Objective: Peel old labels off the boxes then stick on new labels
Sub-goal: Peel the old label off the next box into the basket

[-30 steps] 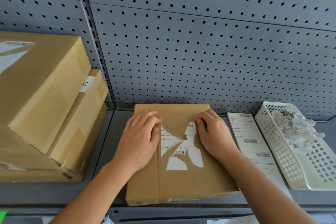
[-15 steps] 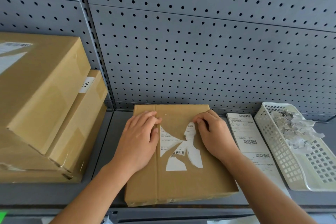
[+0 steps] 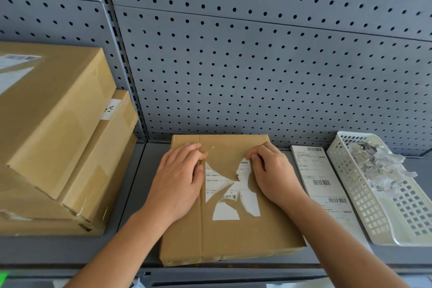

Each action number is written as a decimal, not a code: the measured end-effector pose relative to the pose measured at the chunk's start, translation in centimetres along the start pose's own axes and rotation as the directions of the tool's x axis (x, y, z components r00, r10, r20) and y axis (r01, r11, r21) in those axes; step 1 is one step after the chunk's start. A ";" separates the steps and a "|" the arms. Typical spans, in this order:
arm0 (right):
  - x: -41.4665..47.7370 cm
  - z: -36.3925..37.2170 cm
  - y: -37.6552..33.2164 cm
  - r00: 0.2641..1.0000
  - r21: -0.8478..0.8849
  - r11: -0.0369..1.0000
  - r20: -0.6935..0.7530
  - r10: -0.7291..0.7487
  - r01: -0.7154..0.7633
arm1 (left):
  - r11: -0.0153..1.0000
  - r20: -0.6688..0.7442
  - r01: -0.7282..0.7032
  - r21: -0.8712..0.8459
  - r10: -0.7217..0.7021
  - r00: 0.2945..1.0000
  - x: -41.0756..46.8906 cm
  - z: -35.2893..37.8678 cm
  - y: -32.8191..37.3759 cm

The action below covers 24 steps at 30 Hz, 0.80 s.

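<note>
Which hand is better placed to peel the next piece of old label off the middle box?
The right hand: its fingertips are curled at the upper right strip of the torn label, ready to pull. The left hand lies on the box beside the label's left edge, best kept there steadying it.

Centre: flat tan cardboard box [image 3: 245,236] bearing a torn white paper label [image 3: 233,206] printed with black barcode stripes. Upper frame: blue-grey metal pegboard panel [image 3: 257,65], staggered rows of dark round holes. Right: white plastic basket [image 3: 360,206] with square lattice, holding white-grey paper scraps [image 3: 378,163]. Left: tan stacked cardboard boxes [image 3: 53,112].
</note>
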State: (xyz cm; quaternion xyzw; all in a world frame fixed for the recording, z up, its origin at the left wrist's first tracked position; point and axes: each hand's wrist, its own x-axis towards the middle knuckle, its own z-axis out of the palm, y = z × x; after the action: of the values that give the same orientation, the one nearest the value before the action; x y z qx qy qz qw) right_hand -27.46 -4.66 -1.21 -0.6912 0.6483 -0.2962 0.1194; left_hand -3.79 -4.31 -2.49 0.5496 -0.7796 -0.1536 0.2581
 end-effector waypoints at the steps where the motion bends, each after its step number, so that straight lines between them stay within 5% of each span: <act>1: 0.0 -0.1 0.0 1.000 0.005 1.000 0.012 -0.005 0.005 | 1.000 -0.002 0.000 -0.002 0.000 1.000 0.0 0.0 0.0; 24: 0.0 -0.2 0.4 1.000 0.090 0.996 -0.004 -0.013 0.014 | 1.000 -0.011 -0.002 -0.004 0.002 1.000 0.1 0.1 -0.1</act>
State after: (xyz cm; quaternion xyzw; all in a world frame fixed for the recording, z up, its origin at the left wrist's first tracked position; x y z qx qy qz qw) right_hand -27.95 -4.67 -1.26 -0.6890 0.6298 -0.3270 0.1473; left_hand -3.84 -4.45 -2.63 0.5493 -0.7782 -0.1520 0.2637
